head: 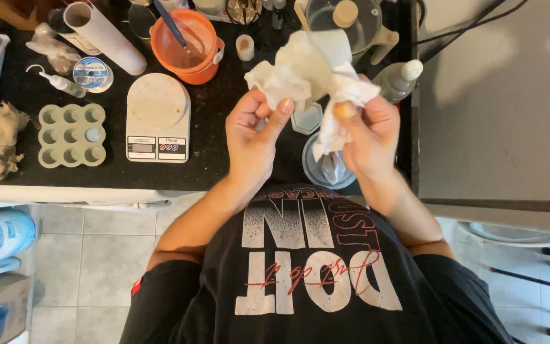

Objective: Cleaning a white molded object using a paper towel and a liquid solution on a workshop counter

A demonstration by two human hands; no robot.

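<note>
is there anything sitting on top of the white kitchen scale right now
No, the round platform of the white kitchen scale is bare; both hands hold a crumpled paper towel off to its side.

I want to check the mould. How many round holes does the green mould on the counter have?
9 holes in the green mould, three rows of three, left of the white scale. None seems hidden.

The crumpled paper towel (310,70) is white, against a black counter (211,153). Far left sits an orange bowl (186,44), nearer a white kitchen scale (158,114) and a pale green mould (71,135). The floor tiles (90,255) are light grey.
</note>
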